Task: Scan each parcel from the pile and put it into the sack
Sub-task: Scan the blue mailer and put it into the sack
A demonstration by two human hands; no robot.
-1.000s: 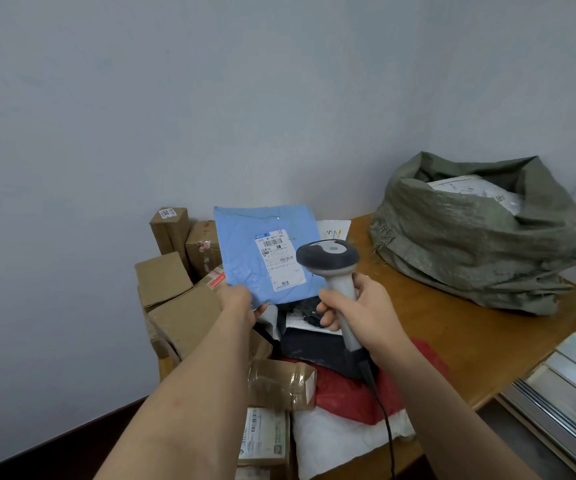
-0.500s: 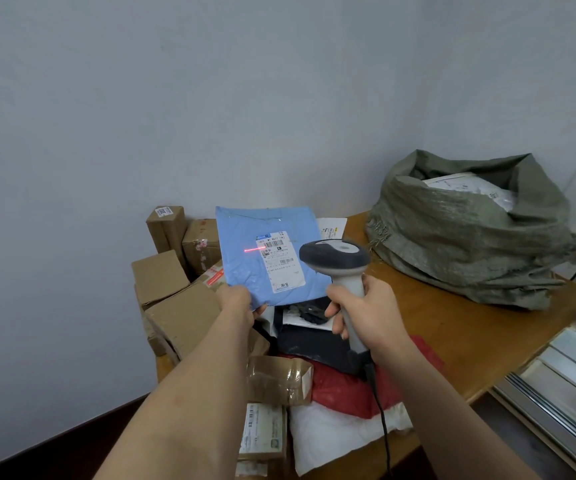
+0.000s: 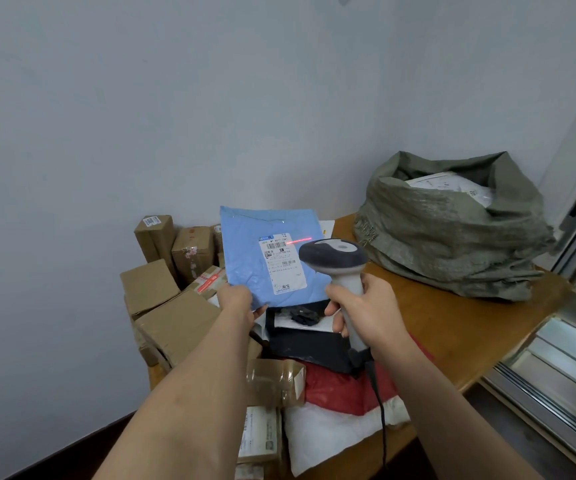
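Plain pale grey-blue painted wall (image 3: 141, 98) fills the upper and left part of the view, matt, with faint scuffs and even, soft light, no hard shadows. A second wall (image 3: 487, 81) of the same colour meets it at a corner behind the far end of the desk. A small dark mark sits high on the wall near the top edge. Brown wooden desk (image 3: 452, 327) with a rounded outer edge stands pushed into that corner. Dark brown skirting strip (image 3: 71, 441) runs along the wall foot at lower left. At right, a silver metal-framed sliding window (image 3: 563, 368) with stepped tracks; its glass catches pale reflections.
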